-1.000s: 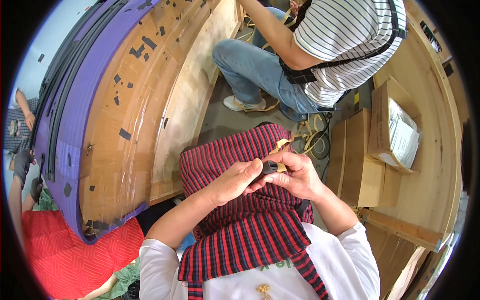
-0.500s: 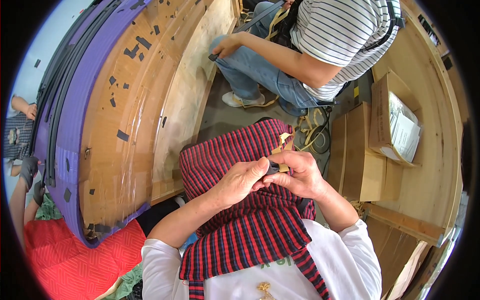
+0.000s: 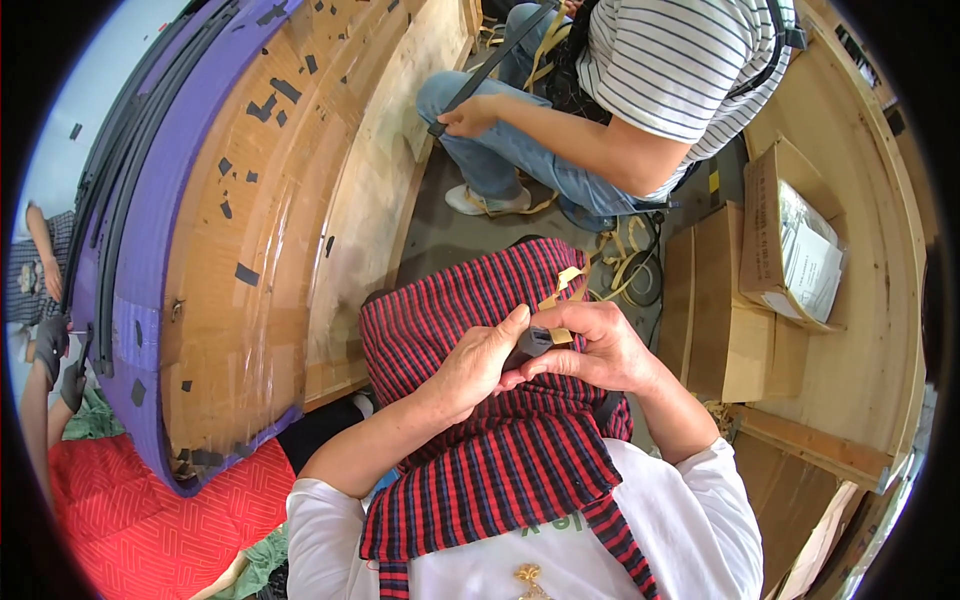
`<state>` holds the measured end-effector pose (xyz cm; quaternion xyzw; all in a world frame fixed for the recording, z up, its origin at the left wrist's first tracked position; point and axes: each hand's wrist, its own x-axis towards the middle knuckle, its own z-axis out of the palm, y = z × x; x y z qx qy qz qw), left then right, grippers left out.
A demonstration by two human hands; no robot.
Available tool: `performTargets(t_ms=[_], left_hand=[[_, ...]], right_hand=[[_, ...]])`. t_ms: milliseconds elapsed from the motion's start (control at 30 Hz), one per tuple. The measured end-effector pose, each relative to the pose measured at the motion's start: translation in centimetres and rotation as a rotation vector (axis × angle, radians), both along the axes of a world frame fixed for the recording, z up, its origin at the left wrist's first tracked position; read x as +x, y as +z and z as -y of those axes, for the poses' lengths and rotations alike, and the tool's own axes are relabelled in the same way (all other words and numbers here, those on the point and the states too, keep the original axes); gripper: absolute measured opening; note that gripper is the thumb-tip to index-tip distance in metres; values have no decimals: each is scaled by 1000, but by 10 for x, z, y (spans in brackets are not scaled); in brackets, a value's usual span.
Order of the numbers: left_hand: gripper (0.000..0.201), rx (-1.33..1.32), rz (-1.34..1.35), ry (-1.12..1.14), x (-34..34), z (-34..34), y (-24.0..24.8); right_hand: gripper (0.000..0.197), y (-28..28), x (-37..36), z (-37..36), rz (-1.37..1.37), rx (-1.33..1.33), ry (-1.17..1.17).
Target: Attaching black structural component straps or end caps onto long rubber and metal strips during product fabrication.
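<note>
Above my lap, over a red and black striped apron (image 3: 470,300), my two hands meet. My left hand (image 3: 468,362) is closed around a short black strip (image 3: 530,344), whose blunt end points toward the right hand. The fingers of my right hand (image 3: 598,345) pinch a tan paper-like ribbon (image 3: 560,337) at that end. A curled length of the ribbon stands up above the fingers. How the ribbon joins the black strip is hidden by the fingertips.
A purple-edged padded board (image 3: 260,200) with black scraps rises at left, long black strips along it. A seated co-worker (image 3: 650,100) holds a black strip (image 3: 490,75). Cartons (image 3: 760,235) stand at right. A red quilted cloth (image 3: 150,510) lies lower left, near gloved hands (image 3: 52,345).
The black strip's end has turned upward and shows more between my hands. The co-worker's black strip has swung up into view across the knee. At far left, another person's hand has moved.
</note>
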<state>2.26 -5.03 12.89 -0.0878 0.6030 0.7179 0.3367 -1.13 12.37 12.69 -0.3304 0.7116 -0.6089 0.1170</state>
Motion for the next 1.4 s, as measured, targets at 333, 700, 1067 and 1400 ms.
performTargets(t_ms=[333, 700, 1067, 1400], left_hand=[[60, -26, -187, -81, 21, 11, -2], [47, -47, -440, -101, 27, 17, -20], [52, 13, -249, -188, 44, 41, -35], [48, 45, -181, -231, 56, 44, -26]], right_hand=[[37, 12, 7, 2, -46, -80, 116], [30, 8, 6, 4, -176, 25, 54], [31, 27, 11, 10, -134, 154, 237], [29, 35, 23, 10, -52, 170, 293]])
